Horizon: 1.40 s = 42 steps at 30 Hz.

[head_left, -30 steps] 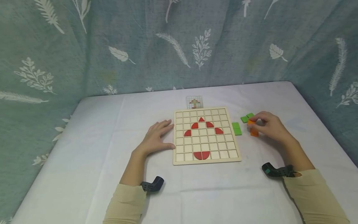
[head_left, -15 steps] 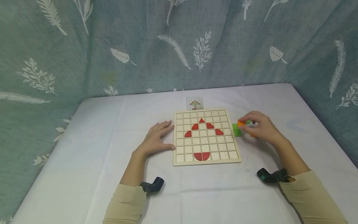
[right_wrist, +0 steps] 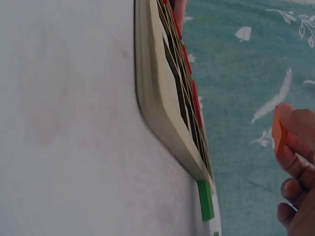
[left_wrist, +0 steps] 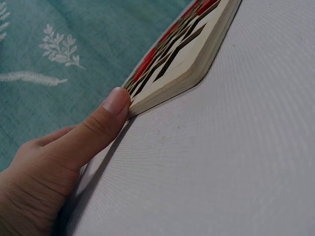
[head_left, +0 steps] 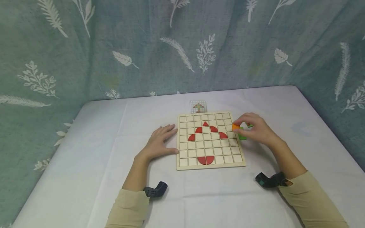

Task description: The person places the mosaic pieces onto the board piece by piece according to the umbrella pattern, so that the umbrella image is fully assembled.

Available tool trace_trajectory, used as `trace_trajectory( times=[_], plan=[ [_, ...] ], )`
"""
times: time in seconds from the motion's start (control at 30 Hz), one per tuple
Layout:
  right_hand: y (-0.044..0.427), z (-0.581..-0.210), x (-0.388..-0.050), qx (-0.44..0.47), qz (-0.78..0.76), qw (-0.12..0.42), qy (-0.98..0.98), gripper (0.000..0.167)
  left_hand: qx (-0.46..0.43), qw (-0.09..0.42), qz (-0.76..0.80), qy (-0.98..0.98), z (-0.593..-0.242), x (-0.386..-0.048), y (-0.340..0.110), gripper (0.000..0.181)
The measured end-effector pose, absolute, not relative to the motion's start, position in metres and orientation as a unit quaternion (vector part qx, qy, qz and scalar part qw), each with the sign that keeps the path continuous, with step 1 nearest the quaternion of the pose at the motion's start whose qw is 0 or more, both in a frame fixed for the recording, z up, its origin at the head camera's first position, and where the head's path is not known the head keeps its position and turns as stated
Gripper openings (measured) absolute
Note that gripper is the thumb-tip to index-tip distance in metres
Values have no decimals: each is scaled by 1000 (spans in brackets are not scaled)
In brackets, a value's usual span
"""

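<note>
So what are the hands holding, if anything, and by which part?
Right hand: orange piece, pinched between thumb and fingers, apparently by opposite edges. Left hand: gripping nothing, just touching the left edge of the grid board.

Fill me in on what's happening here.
A person's right grip pinches an orange piece near the right edge of a gridded board, while the left grip rests against the board's left edge. Seven red pieces sit on the board. Green pieces lie by its right edge, and a small pattern card lies at its far edge.
</note>
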State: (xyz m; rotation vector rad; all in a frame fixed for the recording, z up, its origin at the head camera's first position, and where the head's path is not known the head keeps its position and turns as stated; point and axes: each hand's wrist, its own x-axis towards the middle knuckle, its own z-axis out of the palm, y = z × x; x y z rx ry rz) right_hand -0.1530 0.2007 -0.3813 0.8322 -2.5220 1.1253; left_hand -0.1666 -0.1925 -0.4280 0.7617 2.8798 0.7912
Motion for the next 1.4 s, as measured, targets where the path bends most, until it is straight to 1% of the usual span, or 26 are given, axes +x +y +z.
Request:
trace_trajectory(
  times=[0.17,0.47,0.7,1.2,1.4],
  plan=[
    [192,-381,-157,309,394,125,-857,20,235,31,255,937,-426,-167,-193,93],
    [177,-381,-153,281,378,80,-879,23,239,35,259,935,-428,-165,-193,93],
    [166,-383,-154,293,364,87,-880,25,251,29,256,933,-429,-168,-191,93],
    [142,-395,-162,356,356,105,-858,21,244,37,255,935,-429,-168,-192,92],
    [134,-401,-165,361,343,105,-861,25,250,34,258,933,-428,-167,-191,93]
  ],
)
